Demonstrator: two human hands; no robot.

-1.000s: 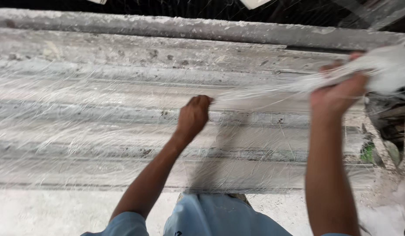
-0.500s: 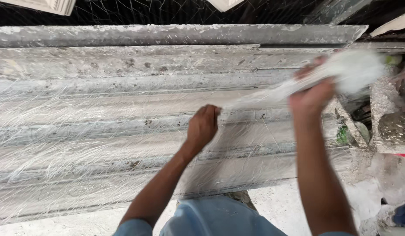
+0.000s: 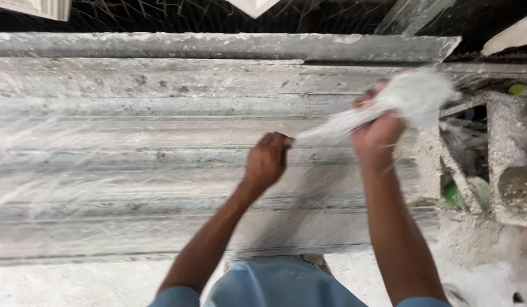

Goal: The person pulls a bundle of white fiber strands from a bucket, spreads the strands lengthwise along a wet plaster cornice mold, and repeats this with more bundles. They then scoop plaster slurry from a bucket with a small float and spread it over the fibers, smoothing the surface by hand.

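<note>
- Two hands on one fibre bundle (image 3: 331, 128): left hand (image 3: 267, 161) fisted on its thin end, right hand (image 3: 378, 128) clenched round the bunched end, above the long grooved mould (image 3: 132, 148).
- Risk: strands may snap or slip w/ hard pull; loose fibres could snag.

Long grey ridged mould (image 3: 161, 74) w/ white splashes fills bench. Thin see-through fibre sheet (image 3: 104, 170) lies flat on it, spread wide. White dusty floor (image 3: 76, 284) below front edge.
</note>
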